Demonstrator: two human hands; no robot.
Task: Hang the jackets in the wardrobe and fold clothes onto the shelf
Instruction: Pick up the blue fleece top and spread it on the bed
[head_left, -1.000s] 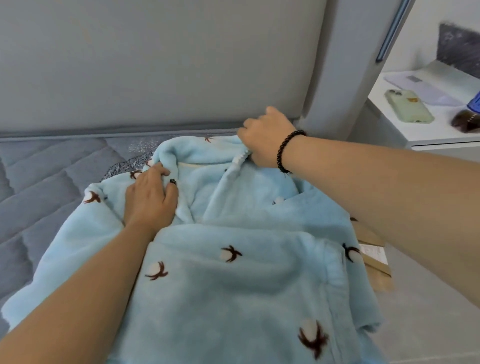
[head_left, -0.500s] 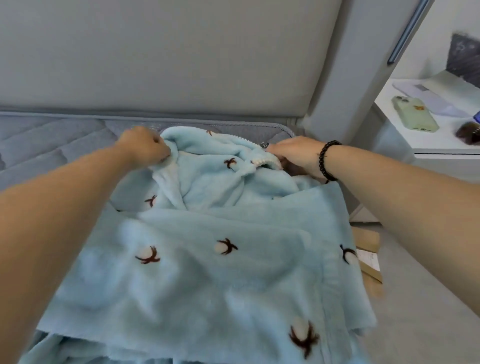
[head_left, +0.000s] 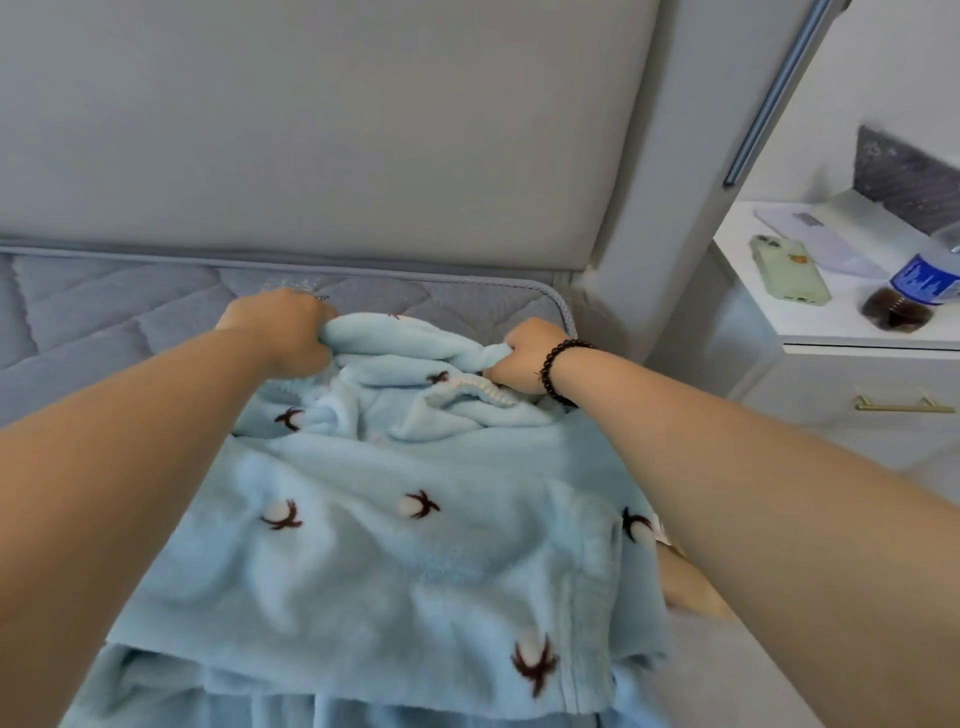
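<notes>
Fleece top (head_left: 395, 561), light blue with little brown-and-white cotton-boll prints, is what's being worked on right now, and it's spread out on the bed (head_left: 104, 332) with its near part already doubled over itself so there's a flat layer facing us and more blue fabric poking out underneath at the near edge. So this looks like the folding half of the job, not the hanging half; no wardrobe or shelf is anywhere in view.

Moving farther out, both bare forearms reach across the top to its far end, which is all bunched up. The left hand (head_left: 283, 332) has its fingers curled into a clump of the fabric on the far left. The right hand (head_left: 522, 361), with a black bead bracelet (head_left: 558, 371) on the wrist, is gripping the far right bit, just next to a white ribbed trim edge (head_left: 480, 387).

My guess for the next move: lift that far end with both hands together and bring it toward the near side, keeping the corners level so the fold lands square. Fleece is floppy and thick, so it probably needs a smoothing pass after.

Past the hands there's the grey headboard (head_left: 337, 130), and off to the far right a white nightstand (head_left: 852, 332) with a green phone (head_left: 789, 267) and a bottle (head_left: 930, 278) on it.
</notes>
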